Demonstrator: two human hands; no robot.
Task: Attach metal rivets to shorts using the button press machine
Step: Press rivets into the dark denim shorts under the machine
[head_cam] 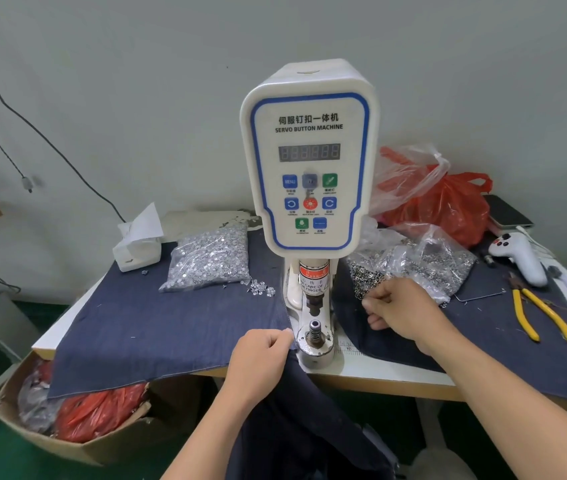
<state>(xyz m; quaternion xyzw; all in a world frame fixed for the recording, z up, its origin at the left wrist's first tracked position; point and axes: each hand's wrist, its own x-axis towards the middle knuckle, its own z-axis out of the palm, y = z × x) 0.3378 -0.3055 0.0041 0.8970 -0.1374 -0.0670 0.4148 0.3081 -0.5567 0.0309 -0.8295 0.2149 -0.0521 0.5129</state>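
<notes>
Denim-draped table (372, 374): left hand (261, 358) grips dark shorts (310, 427); right hand (400, 308) pinches among rivets (367, 275).

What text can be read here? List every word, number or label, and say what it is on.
"伺服钉扣一体机" and "SERVO BUTTON MACHINE": machine front panel.
"MENU": blue button.
"CARE OF ... FINGER", partly readable: red warning sticker.
Display digits: unlit.
Other button captions: too small to read.

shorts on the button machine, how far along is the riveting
Early in a cycle. Done: nothing visible; no set rivet shows on the dark shorts. In hand: the left hand grips the fabric beside the lower die, which is bare; the right hand, fingers curled, is at the open bag of metal rings. Left: load parts, position fabric, press.
</notes>
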